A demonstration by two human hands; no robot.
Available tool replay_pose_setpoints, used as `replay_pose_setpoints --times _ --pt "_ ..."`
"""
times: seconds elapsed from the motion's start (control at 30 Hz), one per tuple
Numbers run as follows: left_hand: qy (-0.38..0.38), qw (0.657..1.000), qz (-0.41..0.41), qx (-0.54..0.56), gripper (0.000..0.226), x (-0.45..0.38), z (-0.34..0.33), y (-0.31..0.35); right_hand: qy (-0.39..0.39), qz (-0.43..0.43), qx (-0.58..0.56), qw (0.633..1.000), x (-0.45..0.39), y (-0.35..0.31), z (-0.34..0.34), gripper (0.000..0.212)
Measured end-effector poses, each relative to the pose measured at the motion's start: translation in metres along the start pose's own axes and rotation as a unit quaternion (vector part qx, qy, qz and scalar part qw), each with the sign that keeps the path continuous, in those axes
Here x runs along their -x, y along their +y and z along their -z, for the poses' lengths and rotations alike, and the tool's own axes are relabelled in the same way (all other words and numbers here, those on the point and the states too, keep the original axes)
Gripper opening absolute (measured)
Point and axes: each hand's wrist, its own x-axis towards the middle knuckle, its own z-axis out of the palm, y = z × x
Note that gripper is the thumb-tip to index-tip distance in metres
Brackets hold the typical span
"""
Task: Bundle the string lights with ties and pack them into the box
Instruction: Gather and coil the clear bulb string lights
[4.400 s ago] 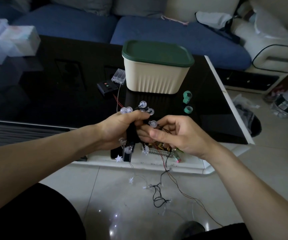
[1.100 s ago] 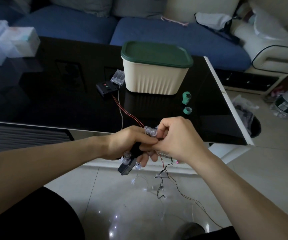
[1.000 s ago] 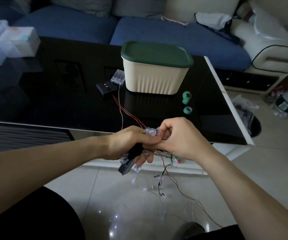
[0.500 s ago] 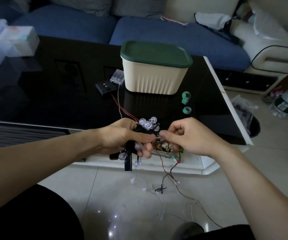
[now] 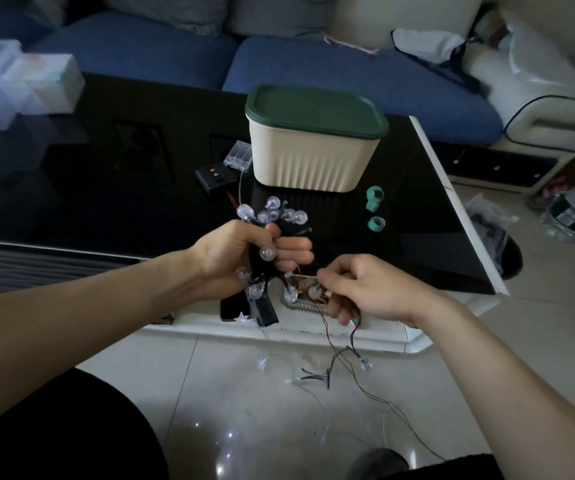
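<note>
- left hand (image 5: 241, 254): fingers curled tight round the gathered string lights (image 5: 272, 216); clear round bulbs stick out above and below the fist, over the near table edge.
- right hand (image 5: 365, 289): thumb and forefinger pinch a thin wire just right of the bundle, other fingers curled.
- loose wire tail (image 5: 341, 362) hangs from both hands to the floor.
- box (image 5: 313, 150): cream, green lid on, on the black table (image 5: 106, 209), far side of the hands.
- 2 green tie rolls (image 5: 373, 199) right of the box.
- black controller (image 5: 215, 174) and clear battery case (image 5: 239, 157) left of the box.
</note>
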Motion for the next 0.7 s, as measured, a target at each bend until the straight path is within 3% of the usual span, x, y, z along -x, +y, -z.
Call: replay_pose_setpoints --times 0.17,0.27,0.33,0.4,0.53,0.63,0.7 --pt "0.026 0.999 -0.028 0.032 0.035 0.000 -0.001 0.006 0.024 0.022 0.060 0.998 -0.001 -0.008 -0.017 0.031" --pt "0.019 0.999 -0.007 -0.042 0.035 0.000 0.001 0.004 0.010 0.071 0.120 0.990 0.002 -0.017 -0.032 0.028" --pt "0.005 0.998 0.012 -0.068 0.022 0.000 0.002 0.001 -0.003 0.097 0.176 0.980 0.005 -0.023 -0.039 0.033" --pt "0.005 0.998 0.020 -0.066 0.042 -0.001 0.001 -0.003 -0.011 0.102 0.214 0.971 0.006 -0.024 -0.043 0.039" --pt "0.002 0.996 0.015 -0.085 0.024 -0.003 -0.005 -0.010 -0.037 0.086 0.223 0.970 0.004 -0.024 -0.045 0.036" --pt "-0.010 0.986 0.018 -0.164 0.034 -0.003 -0.006 -0.018 -0.064 0.074 0.219 0.971 0.006 -0.024 -0.045 0.036" --pt "-0.021 0.979 0.026 -0.200 0.025 -0.004 -0.005 -0.021 -0.077 0.071 0.218 0.970 0.009 -0.023 -0.044 0.032"
